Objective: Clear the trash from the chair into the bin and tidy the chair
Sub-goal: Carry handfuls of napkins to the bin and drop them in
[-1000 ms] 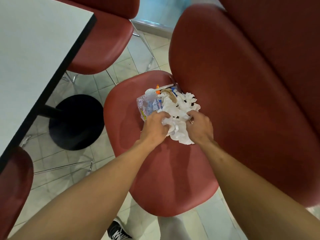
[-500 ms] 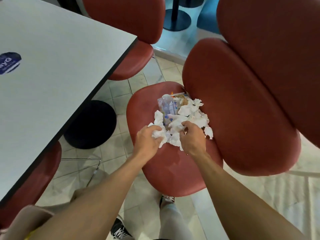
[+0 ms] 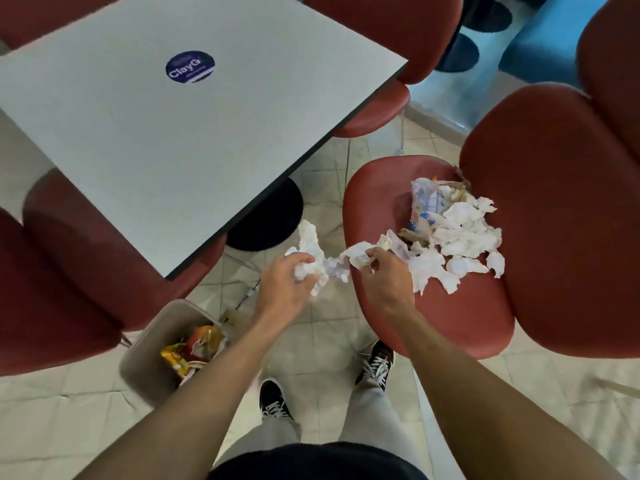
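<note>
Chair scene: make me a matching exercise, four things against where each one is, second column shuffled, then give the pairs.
Things:
1. Left hand
2. Bin
3. Sticker
4. Plastic wrapper

Places:
A. On the table top
B. At the back of the red seat, among the tissues
C. On the floor beside the table, holding snack packets
D. Over the floor between bin and chair, gripping crumpled tissue

Pairs: 1-D, 2-C, 3-A, 4-B
</note>
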